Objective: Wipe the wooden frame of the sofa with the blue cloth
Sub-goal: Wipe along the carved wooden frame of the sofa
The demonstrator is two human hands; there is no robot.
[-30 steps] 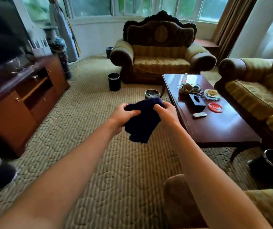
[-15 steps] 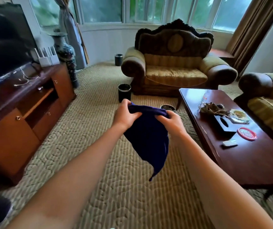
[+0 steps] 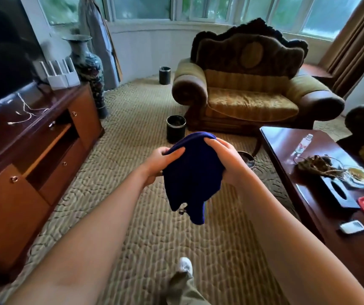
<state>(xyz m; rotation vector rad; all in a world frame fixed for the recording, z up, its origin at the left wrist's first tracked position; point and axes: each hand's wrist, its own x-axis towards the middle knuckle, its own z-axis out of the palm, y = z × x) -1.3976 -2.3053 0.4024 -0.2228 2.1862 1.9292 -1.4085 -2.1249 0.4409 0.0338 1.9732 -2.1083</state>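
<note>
While held (both hands), cloth (image 3: 193, 175) hangs.

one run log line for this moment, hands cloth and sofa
left hand: holds blue cloth | right hand: holds cloth | cloth: hanging over carpet | sofa: ahead, frame not yet wiped

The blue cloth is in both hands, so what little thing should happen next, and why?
Probably carry the blue cloth forward to the sofa. The left hand and right hand hold it in mid-air over the carpet, well short of the sofa's dark carved frame.
</note>
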